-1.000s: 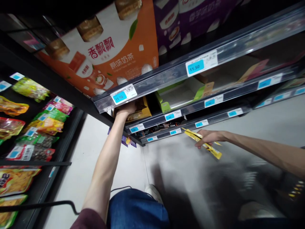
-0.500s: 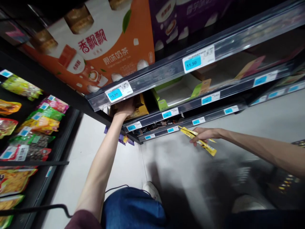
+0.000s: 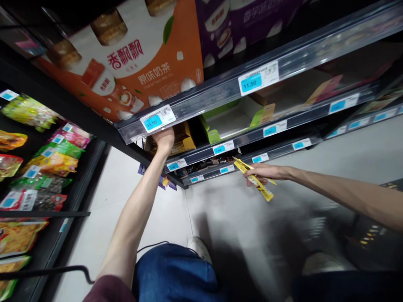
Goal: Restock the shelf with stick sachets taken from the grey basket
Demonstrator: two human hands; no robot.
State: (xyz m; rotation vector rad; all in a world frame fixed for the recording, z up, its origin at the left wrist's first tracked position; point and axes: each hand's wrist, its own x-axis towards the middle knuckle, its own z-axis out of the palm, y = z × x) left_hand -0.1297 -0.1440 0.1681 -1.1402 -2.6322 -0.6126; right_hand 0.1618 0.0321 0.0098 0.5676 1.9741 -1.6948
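My left hand (image 3: 164,139) reaches over a yellow carton (image 3: 188,141) on a lower shelf, just under the shelf edge above. Its fingers are hidden inside or behind the carton, so what they touch does not show. In front of the lowest shelf, my right hand (image 3: 262,171) is closed around a few slim yellow stick packets (image 3: 261,188), which fan out on both sides of the fingers. To the right of the yellow carton stands a green-edged carton (image 3: 234,121).
A large orange milk tea box (image 3: 138,84) and a purple box (image 3: 239,29) fill the shelf above. The shelf edge (image 3: 217,100) juts over the lower shelves. At left hang several snack bags (image 3: 53,165). A dark cable (image 3: 56,270) crosses the lower left.
My right hand has shifted slightly left and up with the yellow packets. My left hand stays at the yellow carton, its wrist a little lower and turned.
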